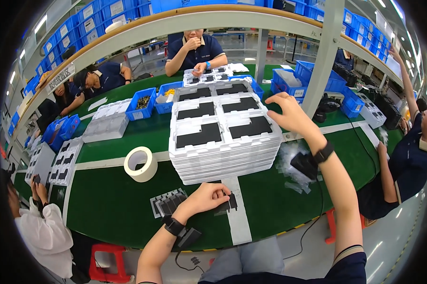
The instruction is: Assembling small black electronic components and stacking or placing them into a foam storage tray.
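Observation:
My left hand (201, 199) is closed at the table's near edge, its fingertips pinching a small flat black part (230, 202) above a pale tape strip. Beside that wrist lie several thin dark pieces (168, 202) in an overlapping row. A tall stack of white plastic trays (225, 163) stands in front of me. Its top tray holds several black L-shaped pieces (249, 127), one per compartment. Raised by the stack's right side, my right hand (291, 113) has its thumb and fingers apart, with nothing seen between them.
A tape roll (141, 164) sits left of the stack. Clear plastic scraps (296, 165) lie to its right, under my right forearm. Blue bins (141, 104) line the far side. A metal post (323, 61) rises behind my right hand. Co-workers sit around the green table (109, 189).

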The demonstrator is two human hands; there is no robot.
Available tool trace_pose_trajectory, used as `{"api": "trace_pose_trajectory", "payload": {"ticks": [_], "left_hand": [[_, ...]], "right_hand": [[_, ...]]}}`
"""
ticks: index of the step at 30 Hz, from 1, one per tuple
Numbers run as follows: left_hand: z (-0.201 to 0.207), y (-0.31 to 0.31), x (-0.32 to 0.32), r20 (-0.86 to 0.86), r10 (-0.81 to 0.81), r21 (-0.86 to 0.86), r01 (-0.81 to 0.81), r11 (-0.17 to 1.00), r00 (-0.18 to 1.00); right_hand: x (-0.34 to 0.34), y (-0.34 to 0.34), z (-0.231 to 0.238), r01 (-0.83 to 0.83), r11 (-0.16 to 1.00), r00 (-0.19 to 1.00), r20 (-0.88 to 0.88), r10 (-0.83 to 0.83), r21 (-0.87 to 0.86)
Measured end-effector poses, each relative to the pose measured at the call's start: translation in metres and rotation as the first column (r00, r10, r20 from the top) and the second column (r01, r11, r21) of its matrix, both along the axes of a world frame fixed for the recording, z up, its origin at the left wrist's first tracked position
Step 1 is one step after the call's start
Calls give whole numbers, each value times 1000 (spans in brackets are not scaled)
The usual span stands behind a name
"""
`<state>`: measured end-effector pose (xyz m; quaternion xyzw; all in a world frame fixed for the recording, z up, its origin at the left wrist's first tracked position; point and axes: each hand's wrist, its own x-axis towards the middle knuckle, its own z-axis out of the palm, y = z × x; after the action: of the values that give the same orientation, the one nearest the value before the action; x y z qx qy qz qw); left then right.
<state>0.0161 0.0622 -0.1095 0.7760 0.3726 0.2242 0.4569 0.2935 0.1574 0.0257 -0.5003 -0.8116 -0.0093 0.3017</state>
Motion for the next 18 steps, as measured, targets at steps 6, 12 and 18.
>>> {"api": "trace_pose_trajectory", "payload": {"ticks": [6, 12, 18], "left_hand": [[0, -4, 1, -20, 3, 142, 0, 990, 1000], [0, -7, -1, -36, 9, 187, -2, 982, 999], [1, -10, 2, -47, 12, 200, -2, 980, 999]], "right_hand": [[-12, 70, -17, 169, 953, 949, 303, -89, -251], [-41, 72, -9, 259, 849, 937, 333, -105, -460], [-21, 80, 25, 51, 818, 987, 152, 45, -573]]}}
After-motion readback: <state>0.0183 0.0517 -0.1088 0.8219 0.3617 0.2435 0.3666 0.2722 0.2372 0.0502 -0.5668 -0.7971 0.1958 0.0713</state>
